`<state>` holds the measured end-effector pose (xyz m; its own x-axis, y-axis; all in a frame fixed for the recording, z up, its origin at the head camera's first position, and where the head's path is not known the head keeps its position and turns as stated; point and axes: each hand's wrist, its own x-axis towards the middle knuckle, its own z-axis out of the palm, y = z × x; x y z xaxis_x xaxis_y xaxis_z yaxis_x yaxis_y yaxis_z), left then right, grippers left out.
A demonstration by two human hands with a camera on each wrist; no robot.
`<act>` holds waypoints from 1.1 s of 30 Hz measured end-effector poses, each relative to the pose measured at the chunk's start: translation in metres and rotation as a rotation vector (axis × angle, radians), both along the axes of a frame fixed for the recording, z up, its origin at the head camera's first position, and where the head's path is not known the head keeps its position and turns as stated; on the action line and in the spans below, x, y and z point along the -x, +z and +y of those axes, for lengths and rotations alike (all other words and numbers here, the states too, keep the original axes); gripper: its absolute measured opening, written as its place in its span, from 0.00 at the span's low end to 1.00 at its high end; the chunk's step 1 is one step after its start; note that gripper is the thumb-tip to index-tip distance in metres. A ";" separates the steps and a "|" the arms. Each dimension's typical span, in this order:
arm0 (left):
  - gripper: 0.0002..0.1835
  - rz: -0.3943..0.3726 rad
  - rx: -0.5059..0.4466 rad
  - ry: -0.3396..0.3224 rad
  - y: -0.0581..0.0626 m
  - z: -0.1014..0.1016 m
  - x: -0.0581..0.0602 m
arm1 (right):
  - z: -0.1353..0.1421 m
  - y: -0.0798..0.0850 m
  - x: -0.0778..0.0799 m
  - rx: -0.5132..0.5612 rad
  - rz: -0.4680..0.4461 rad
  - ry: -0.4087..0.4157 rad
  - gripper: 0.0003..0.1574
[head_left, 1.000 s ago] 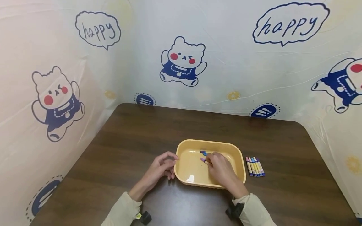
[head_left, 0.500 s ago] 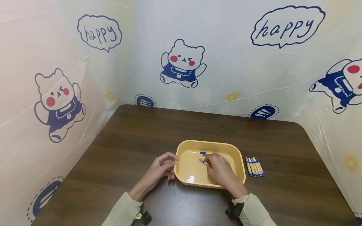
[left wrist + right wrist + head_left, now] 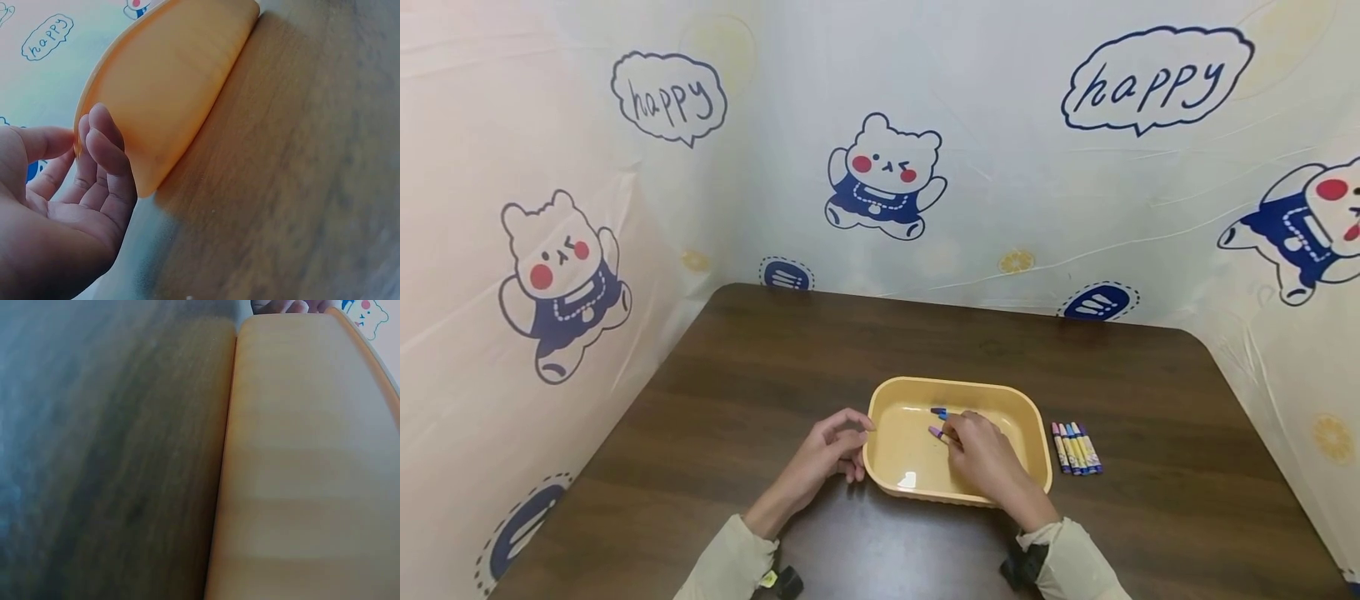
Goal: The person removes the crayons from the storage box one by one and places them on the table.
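On the table stands a yellow plastic basin (image 3: 910, 492). At its left end my left hand (image 3: 831, 450) pinches the rim; the left wrist view has the fingers bent against the outer wall. My right hand (image 3: 988, 454) reaches down inside the basin, fingers curled around a purple-tipped crayon (image 3: 937, 434) whose end pokes out to the left. Just beyond it, blue-tipped crayons (image 3: 939, 412) lie on the basin floor, partly covered by that hand. The right wrist view catches mostly the basin's outer side wall (image 3: 300, 456), with the right hand out of sight there.
Several crayons (image 3: 1077, 448) lie side by side in a row on the dark wooden table (image 3: 775, 350), right of the basin. Printed cloth with cartoon bears (image 3: 883, 179) hangs behind and at both sides of the table.
The purple-tipped crayon has shifted very slightly left at the right fingertips. Both hands stay where they were; the head view has tilted a little upward.
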<state>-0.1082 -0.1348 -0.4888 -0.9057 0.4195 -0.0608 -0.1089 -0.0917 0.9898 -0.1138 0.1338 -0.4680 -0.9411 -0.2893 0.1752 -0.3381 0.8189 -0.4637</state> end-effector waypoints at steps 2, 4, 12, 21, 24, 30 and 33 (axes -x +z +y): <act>0.15 -0.003 -0.001 0.001 0.000 -0.001 -0.001 | -0.001 0.000 0.000 -0.001 0.003 0.001 0.07; 0.14 -0.009 0.003 0.004 0.000 0.000 -0.002 | -0.001 -0.001 -0.001 -0.005 0.012 0.002 0.06; 0.16 -0.018 0.001 -0.015 -0.002 0.009 -0.003 | 0.009 0.007 -0.009 -0.036 0.093 -0.024 0.05; 0.15 -0.005 0.020 0.007 0.000 0.008 -0.001 | 0.022 0.029 -0.013 -0.017 0.175 -0.032 0.08; 0.16 -0.001 0.028 0.009 0.001 0.005 -0.001 | 0.028 0.035 -0.015 -0.010 0.215 -0.036 0.10; 0.15 -0.002 0.033 0.004 0.002 0.001 0.000 | 0.042 0.044 -0.023 0.000 0.281 -0.051 0.12; 0.15 -0.003 0.033 0.007 0.001 0.000 0.000 | 0.049 0.046 -0.026 0.013 0.302 -0.057 0.12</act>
<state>-0.1080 -0.1350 -0.4875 -0.9082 0.4113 -0.0772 -0.1114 -0.0598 0.9920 -0.0875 0.1825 -0.4222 -0.8604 -0.2330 0.4532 -0.4156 0.8354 -0.3596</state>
